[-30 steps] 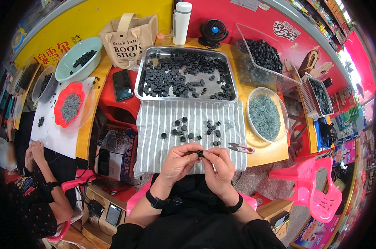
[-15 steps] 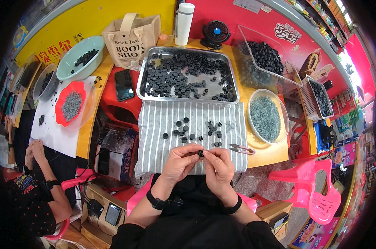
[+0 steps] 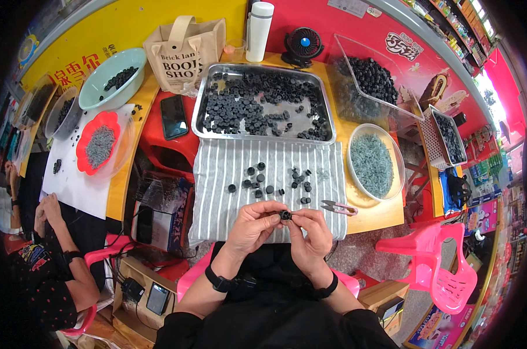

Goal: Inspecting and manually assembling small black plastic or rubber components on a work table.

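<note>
Fingers (image 3: 267,206) of the left hand (image 3: 249,230) pinch one small round black plastic-looking piece (image 3: 285,215) above a grey-and-white striped cloth (image 3: 217,203); whether the right hand (image 3: 311,235) grips it too, I cannot tell. Similar black pieces (image 3: 270,189) lie on the cloth, their completion unclear; many more in the rectangular silver metal tray (image 3: 263,140) suggest much remains.

Bears several lines of dark Latin lettering on beige tote bag (image 3: 183,51). Shows large red Chinese characters plus small dark lettering on yellow wall panel (image 3: 135,26). Carries bold, stylised black-and-white characters on red wall panel (image 3: 333,18). Has print on blue-and-white carton (image 3: 174,218), partly hidden; too small on pink-purple poster (image 3: 441,327).
</note>
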`<state>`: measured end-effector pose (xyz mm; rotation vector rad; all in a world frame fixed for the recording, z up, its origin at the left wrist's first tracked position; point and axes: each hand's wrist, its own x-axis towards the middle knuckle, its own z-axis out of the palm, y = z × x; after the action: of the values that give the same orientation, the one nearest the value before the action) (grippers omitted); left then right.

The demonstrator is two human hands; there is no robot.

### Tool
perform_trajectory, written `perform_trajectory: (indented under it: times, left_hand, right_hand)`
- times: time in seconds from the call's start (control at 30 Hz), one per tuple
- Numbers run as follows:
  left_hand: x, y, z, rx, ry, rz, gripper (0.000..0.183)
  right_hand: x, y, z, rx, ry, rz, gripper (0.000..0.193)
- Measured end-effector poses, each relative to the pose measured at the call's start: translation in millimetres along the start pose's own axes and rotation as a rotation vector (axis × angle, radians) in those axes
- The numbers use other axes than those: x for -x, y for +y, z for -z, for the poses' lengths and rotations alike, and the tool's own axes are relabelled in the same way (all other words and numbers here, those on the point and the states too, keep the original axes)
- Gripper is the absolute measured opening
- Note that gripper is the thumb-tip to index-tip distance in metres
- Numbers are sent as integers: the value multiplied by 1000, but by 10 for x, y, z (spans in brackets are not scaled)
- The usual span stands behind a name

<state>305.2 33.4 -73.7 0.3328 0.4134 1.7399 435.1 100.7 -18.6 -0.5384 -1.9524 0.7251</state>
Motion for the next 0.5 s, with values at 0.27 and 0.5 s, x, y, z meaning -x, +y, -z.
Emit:
perform_trajectory:
  times: [0.27,0.5]
  left_hand:
    - [0,23,-65,-68,-1,-18,21]
    - [4,22,-58,-72,-5,-17,22]
  right_hand:
    - [3,9,17,78,-38,108,20]
    - [-19,-3,32,132,-74,154,16]
